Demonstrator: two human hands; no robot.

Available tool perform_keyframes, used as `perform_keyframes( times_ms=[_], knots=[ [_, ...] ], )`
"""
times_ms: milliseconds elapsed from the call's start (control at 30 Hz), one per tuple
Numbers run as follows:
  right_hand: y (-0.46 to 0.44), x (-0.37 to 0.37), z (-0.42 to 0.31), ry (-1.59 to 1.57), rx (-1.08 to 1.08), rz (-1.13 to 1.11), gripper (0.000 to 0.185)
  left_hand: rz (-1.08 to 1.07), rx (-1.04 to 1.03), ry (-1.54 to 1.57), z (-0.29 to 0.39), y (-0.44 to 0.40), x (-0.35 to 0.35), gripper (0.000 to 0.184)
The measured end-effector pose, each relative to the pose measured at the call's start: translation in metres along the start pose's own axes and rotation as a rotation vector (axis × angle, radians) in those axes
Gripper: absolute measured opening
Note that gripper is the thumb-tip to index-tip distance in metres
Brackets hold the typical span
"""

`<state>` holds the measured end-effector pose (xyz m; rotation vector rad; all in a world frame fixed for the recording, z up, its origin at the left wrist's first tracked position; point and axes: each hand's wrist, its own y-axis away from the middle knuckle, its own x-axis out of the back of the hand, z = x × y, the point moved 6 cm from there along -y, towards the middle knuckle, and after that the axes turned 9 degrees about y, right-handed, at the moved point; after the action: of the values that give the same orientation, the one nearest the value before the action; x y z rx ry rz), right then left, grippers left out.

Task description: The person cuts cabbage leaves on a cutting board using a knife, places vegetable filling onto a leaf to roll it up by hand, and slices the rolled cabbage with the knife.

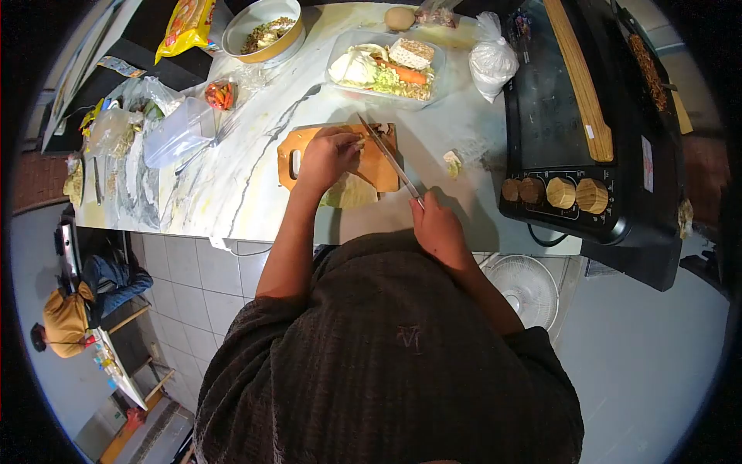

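Observation:
My right hand (436, 223) grips a kitchen knife (390, 161) by its handle, the blade slanting up and left across the right side of a wooden cutting board (311, 134). Over the board, my left hand (328, 161) has its fingers drawn together at a small pale piece, too small to name. A flat pale green piece (352, 192), perhaps a leaf, lies at the board's near edge below that hand. Small dark bits lie near the board's far right corner. A pale scrap with a green end (453, 162) rests on the counter right of the knife.
Behind the board stands a clear container (345, 87) of cabbage, carrot and a tempeh-like block. A pot (291, 40), a bag of white powder (495, 66), a bag of chillies (221, 95) and a plastic tub (176, 138) surround it. A black oven (541, 139) stands right. A person (68, 321) sits far left.

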<state>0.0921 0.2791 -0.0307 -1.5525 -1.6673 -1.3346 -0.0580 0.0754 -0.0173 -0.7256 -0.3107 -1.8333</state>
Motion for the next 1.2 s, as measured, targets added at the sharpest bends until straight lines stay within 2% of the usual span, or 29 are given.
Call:
perform_keyframes(
  times_ms=[200,267,400,800,867,967,1067,1200],
  knots=[
    [-0.005,0.004,-0.008,-0.006,0.014,-0.027,0.036,-0.007,-0.005,0.019,-0.001,0.000,0.000,0.018],
    [-0.007,0.006,-0.007,-0.001,0.008,-0.017,0.037,0.018,-0.119,-0.006,0.001,-0.001,-0.001,0.017],
    [-0.008,0.008,-0.005,-0.013,0.002,-0.017,0.038,-0.017,-0.059,-0.015,0.000,-0.003,-0.002,0.018],
    [-0.007,0.012,-0.012,-0.022,0.020,-0.028,0.038,0.100,-0.033,0.008,0.007,0.000,0.006,0.020],
    [-0.007,0.008,-0.013,0.004,0.010,-0.109,0.038,0.016,0.044,-0.066,0.005,0.001,0.004,0.020],
    [-0.008,0.007,-0.014,-0.024,0.017,-0.115,0.039,-0.018,-0.036,-0.155,0.003,0.000,0.000,0.019],
    [-0.006,0.010,-0.018,-0.023,0.012,-0.126,0.038,0.033,-0.097,-0.116,0.002,0.001,-0.001,0.016],
    [-0.008,0.007,-0.020,0.029,0.002,-0.132,0.038,0.048,-0.054,-0.099,0.003,0.001,-0.002,0.014]
  ],
)
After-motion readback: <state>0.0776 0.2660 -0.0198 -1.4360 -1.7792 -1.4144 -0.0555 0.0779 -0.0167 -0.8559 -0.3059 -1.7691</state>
